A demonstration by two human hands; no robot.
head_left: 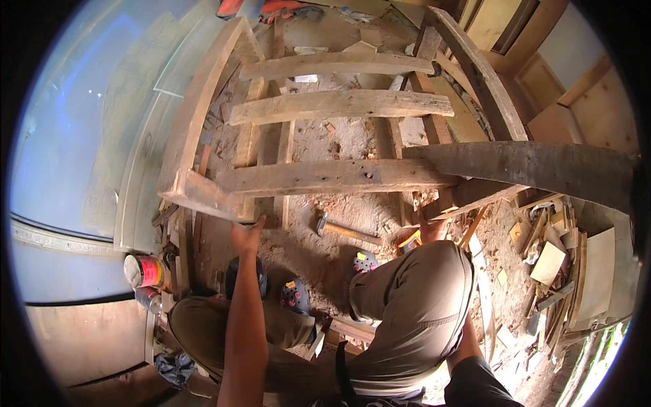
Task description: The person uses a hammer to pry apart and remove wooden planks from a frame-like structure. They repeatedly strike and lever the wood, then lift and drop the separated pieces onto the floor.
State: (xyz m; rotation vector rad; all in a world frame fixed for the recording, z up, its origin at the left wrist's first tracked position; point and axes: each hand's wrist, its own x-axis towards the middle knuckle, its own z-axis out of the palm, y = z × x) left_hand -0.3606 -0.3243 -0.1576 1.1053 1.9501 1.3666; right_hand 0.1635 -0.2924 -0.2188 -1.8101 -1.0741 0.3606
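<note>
Head view: rough weathered wooden slatted frame (325, 136) tilted up over dusty, debris-strewn ground (305, 254). Left hand (245, 234) grasping lower left corner of frame from beneath, fingers curled on the edge. Right hand (428, 227) at lower right rail, mostly hidden behind bent knee (finger state cannot be told). Wooden-handled hammer (342, 229) lying on ground between both hands. Red cylindrical tin can (146, 270) standing well apart, far left.
</note>
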